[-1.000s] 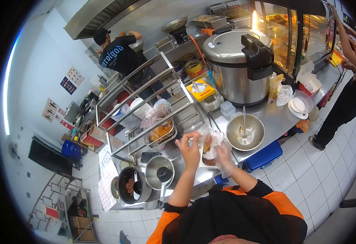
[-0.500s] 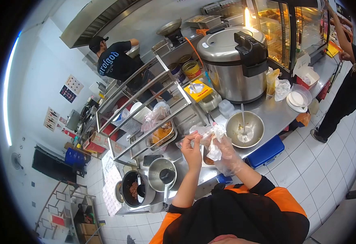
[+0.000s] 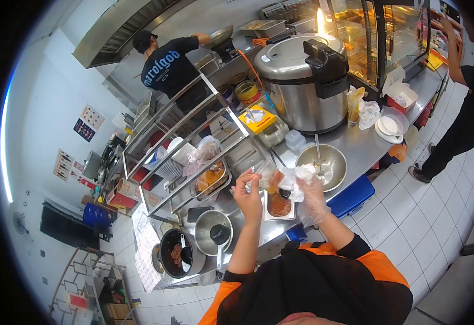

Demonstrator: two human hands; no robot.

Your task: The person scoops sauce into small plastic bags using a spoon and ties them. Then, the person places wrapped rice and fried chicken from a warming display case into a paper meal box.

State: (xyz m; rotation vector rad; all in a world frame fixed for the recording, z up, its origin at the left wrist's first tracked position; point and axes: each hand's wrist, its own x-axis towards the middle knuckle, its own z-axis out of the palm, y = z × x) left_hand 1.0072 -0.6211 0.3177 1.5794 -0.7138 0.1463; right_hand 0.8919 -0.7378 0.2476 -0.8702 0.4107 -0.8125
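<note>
My left hand (image 3: 249, 196) is bare, its fingers pinched on a piece of clear plastic (image 3: 263, 172); whether it is a bag or a glove I cannot tell. A thin clear plastic glove covers my right hand (image 3: 314, 199), which grips crumpled white tissue (image 3: 292, 187). Both hands are raised over the counter, close together. Below and between them sits a square metal container (image 3: 280, 218) with reddish-brown sauce inside and a dark round ladle bowl at its far edge, partly hidden by the tissue. A steel mixing bowl (image 3: 337, 165) holding a long-handled utensil stands just beyond my right hand.
Left on the steel counter are a pan with a ladle (image 3: 207, 227) and a dark pot of minced food (image 3: 167, 254). A metal rack (image 3: 185, 157) and large rice cooker (image 3: 302, 86) stand behind. One person works at the back, another stands at right beside a food warmer (image 3: 380, 43).
My hands have drawn slightly apart, uncovering the sauce container beneath. The tissue has shifted in my right hand. The person at the back has reached an arm toward a wok.
</note>
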